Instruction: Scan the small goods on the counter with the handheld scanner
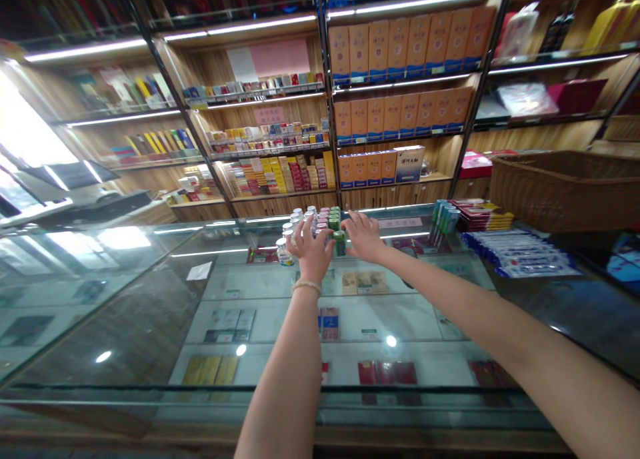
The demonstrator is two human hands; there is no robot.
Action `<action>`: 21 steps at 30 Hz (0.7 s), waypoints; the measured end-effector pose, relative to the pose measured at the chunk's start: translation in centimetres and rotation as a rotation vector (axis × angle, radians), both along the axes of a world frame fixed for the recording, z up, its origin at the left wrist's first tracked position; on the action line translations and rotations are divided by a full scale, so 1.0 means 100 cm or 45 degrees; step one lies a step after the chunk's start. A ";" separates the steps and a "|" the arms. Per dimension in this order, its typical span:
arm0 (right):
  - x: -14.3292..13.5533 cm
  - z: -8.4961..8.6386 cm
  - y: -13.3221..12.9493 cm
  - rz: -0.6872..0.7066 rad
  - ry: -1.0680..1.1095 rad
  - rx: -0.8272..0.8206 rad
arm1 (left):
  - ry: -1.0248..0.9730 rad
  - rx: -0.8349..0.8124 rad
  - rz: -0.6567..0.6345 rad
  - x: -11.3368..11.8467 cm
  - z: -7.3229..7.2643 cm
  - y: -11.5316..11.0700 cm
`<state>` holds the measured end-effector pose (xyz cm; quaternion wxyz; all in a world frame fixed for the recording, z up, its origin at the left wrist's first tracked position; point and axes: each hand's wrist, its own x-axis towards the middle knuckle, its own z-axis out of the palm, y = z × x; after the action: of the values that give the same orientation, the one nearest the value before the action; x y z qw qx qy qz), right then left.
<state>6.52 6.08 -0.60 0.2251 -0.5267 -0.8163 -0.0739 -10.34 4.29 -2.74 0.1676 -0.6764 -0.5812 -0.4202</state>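
A tight group of small containers stands on the glass counter, with white-lidded bottles at the left, pink-topped ones in the middle and green ones at the right. Over the front of the group, my left hand has its fingers spread, with the thumb beside the front green container. At the group's right side is my right hand, its fingers bent and apart and its fingertips close to the green containers. Whether the fingertips touch them is hard to tell. My left hand hides some of the containers.
The glass display counter has flat packs inside it. Blue-green cylinders, blue-and-white packets and a wicker basket stand at the right. Behind are shelves with orange boxes and small packs. A white paper lies at the left.
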 end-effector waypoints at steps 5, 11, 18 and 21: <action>-0.004 -0.011 -0.005 -0.050 0.040 0.005 | -0.014 -0.031 -0.021 0.002 0.003 -0.003; -0.013 -0.023 -0.001 -0.145 0.082 0.013 | 0.025 -0.120 0.031 0.006 0.007 -0.006; -0.025 -0.030 0.007 -0.242 0.158 0.055 | 0.036 -0.168 0.078 0.006 0.004 -0.006; -0.030 -0.031 0.011 -0.276 0.171 0.038 | 0.040 -0.156 0.101 0.005 -0.001 -0.002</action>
<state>3.56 7.23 -3.73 0.2780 -0.6123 -0.7364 -0.0746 -9.85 4.13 -2.80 0.1516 -0.6684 -0.6294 -0.3662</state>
